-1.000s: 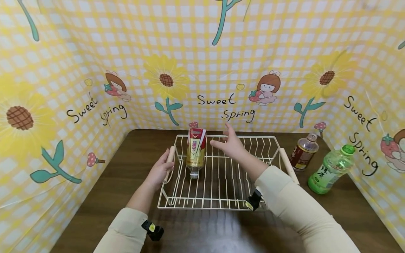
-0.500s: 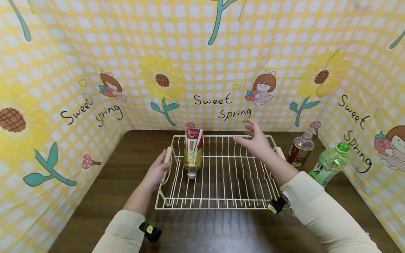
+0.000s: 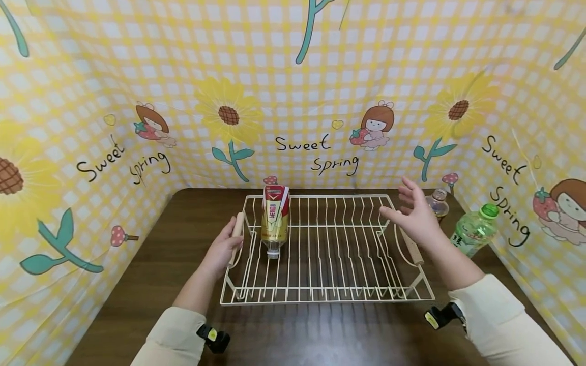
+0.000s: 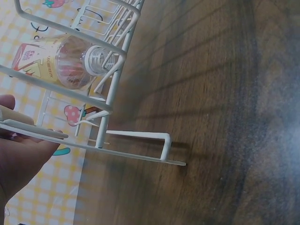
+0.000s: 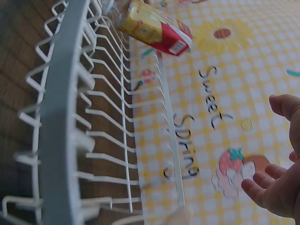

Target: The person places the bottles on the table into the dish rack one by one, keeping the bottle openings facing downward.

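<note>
A cream wire dish rack (image 3: pixel 327 303) with wooden handles stands on the table. My left hand (image 3: pixel 222 251) grips its left handle (image 3: pixel 238 224); the left wrist view shows the thumb and fingers around that wood. Inside the rack's left part, a clear plastic bottle (image 3: pixel 275 216) with a red and gold label sits upside down, neck toward me. My right hand (image 3: pixel 420 218) hovers above the right handle (image 3: pixel 410 246), fingers spread and holding nothing. It partly covers a bottle with a brown label (image 3: pixel 438 204) behind it.
A green plastic bottle (image 3: pixel 476 230) stands on the dark wooden table (image 3: pixel 302 340) right of the rack, partly behind my right forearm. Yellow checked cloth (image 3: pixel 293 91) walls in the back and both sides.
My right hand has moved away from beside the red and gold bottle, rightward across the rack to its right handle. My left hand keeps its grip. The head view has shifted slightly.
</note>
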A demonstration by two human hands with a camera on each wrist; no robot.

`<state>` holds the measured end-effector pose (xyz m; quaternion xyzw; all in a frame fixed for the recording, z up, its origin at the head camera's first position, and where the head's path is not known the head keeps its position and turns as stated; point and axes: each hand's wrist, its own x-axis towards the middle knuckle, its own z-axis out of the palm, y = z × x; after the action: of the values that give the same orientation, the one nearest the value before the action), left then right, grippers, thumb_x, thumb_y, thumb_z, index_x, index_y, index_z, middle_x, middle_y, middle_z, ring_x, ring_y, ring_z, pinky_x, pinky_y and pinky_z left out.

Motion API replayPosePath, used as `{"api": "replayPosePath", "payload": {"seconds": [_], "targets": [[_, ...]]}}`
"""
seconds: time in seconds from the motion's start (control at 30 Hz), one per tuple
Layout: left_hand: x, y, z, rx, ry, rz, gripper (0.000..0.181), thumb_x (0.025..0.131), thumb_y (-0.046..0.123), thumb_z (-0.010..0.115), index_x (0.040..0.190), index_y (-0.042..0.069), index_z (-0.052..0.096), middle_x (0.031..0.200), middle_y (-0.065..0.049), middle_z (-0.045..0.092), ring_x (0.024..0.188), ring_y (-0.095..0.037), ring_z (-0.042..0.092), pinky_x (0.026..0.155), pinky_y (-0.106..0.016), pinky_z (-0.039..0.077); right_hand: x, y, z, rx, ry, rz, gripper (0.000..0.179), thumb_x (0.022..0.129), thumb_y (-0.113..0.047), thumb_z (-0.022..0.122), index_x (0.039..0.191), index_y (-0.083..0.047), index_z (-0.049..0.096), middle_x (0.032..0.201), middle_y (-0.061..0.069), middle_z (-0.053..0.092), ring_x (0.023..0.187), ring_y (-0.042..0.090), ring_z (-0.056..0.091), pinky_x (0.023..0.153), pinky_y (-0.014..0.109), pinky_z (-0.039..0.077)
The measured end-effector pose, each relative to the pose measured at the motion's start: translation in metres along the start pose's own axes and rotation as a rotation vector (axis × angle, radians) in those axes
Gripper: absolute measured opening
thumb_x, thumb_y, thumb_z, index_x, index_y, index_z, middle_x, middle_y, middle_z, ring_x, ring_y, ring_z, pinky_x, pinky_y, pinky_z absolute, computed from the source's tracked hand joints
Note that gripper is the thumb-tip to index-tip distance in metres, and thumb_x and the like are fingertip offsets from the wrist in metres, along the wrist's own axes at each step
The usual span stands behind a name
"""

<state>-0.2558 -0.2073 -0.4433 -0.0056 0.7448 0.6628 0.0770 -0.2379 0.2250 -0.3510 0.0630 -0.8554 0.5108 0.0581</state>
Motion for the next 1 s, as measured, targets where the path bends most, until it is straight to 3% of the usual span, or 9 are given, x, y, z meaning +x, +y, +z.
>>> {"api": "replayPosePath", "payload": {"seconds": [0.5,0.8,1.0], "targets": [[-0.002,0.001,0.0,0.026,0.004,-0.012,0.071,0.098,0.001,0.038,0.158,0.008,0.001,0.166,-0.003,-0.008,0.146,-0.027,0.017,0.09,-0.009,0.038,-0.044,0.034,-0.051,-0.049,0.25,0.034,0.091,0.093,-0.024,0.065,0.158,-0.009,0.003,0.157,0.028,0.021,0.14,0.049,0.027,0.112,0.062,0.027],[-0.004,0.002,0.0,0.027,0.007,-0.031,0.071,0.099,0.001,0.037,0.158,0.01,0.0,0.166,-0.003,-0.007,0.146,-0.027,0.017,0.094,-0.011,0.038,-0.064,0.052,-0.071,-0.106,0.408,0.094,0.087,0.092,-0.022,0.067,0.158,-0.016,0.01,0.155,0.025,0.027,0.139,0.034,0.032,0.117,0.037,0.032],[-0.002,0.002,0.0,0.019,0.008,-0.025,0.07,0.099,0.0,0.036,0.158,0.009,0.0,0.166,-0.003,-0.007,0.146,-0.027,0.017,0.095,-0.012,0.037,-0.069,0.069,-0.079,-0.048,0.514,0.172,0.085,0.091,-0.021,0.067,0.157,-0.018,0.013,0.157,0.022,0.025,0.142,0.028,0.029,0.12,0.037,0.026]]}}
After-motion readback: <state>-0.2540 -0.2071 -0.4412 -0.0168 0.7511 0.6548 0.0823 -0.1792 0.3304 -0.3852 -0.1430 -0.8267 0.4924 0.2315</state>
